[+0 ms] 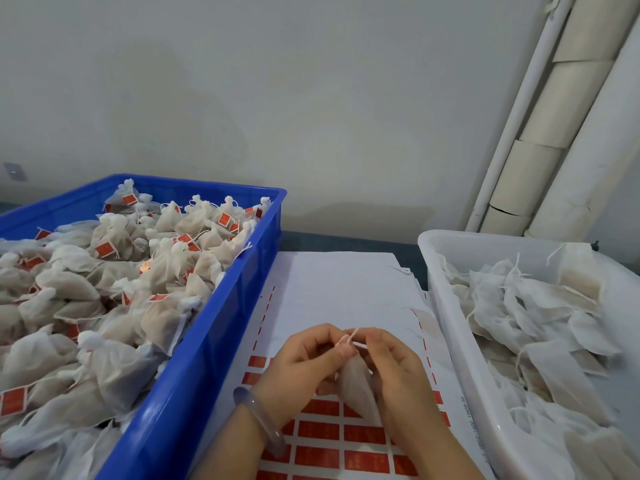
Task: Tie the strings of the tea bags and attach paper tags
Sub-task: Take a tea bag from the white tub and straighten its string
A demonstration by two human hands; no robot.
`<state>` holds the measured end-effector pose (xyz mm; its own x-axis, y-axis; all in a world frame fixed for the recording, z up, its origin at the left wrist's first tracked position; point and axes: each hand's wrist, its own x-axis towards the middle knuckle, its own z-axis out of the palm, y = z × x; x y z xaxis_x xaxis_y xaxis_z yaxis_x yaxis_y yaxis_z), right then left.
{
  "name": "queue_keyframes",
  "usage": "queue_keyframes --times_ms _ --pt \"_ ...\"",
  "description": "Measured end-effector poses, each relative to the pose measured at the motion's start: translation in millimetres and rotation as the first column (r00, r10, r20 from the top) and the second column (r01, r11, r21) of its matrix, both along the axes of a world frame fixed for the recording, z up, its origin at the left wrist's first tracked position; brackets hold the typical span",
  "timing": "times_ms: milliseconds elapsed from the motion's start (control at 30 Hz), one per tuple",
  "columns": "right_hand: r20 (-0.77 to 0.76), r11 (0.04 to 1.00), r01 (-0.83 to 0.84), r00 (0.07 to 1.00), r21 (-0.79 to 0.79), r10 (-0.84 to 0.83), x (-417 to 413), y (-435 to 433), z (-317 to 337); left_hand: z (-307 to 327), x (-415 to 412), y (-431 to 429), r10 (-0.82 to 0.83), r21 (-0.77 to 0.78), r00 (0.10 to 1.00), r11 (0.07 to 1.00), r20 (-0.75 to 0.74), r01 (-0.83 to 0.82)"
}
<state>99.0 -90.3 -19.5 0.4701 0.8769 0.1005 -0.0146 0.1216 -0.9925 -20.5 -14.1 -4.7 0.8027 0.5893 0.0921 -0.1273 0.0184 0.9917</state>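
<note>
A white mesh tea bag [356, 379] hangs between my two hands above the sticker sheet. My left hand [304, 365] pinches its neck and string [348, 337] with thumb and fingers. From the other side, my right hand [398, 368] grips the same string, fingertips almost touching the left. The sheet of red paper tags [329, 441] lies flat under my hands, with several tags peeled from its upper rows. A pale bangle [259, 420] circles my left wrist.
A blue crate [221, 327] on the left is heaped with tied, red-tagged tea bags [114, 271]. A white tub [460, 341] on the right holds untied flat bags [540, 323]. The wall and white pipes [540, 109] stand behind.
</note>
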Motion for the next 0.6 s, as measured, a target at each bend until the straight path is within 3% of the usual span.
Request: queue_keyframes --times_ms 100,267,367,467,600 --pt "-0.029 0.997 -0.073 0.997 0.008 0.073 3 -1 2 -2 0 2 0.027 0.029 0.999 0.999 -0.021 -0.026" --pt "-0.113 0.993 -0.117 0.987 -0.034 0.112 8 -4 3 -2 0 1 -0.059 0.091 0.996 0.994 -0.071 0.065" --pt "0.142 0.999 -0.05 0.989 -0.007 0.051 4 -4 2 -3 1 3 -0.043 0.103 0.995 0.993 -0.095 0.053" --pt "0.439 0.992 0.096 0.89 0.079 -0.121 -8 -2 -2 -4 2 2 0.054 0.083 0.994 0.995 -0.094 -0.046" --pt "0.567 0.973 0.138 0.794 0.185 -0.22 -15 4 -8 -6 8 -4 0.217 0.076 0.972 0.975 -0.092 -0.211"
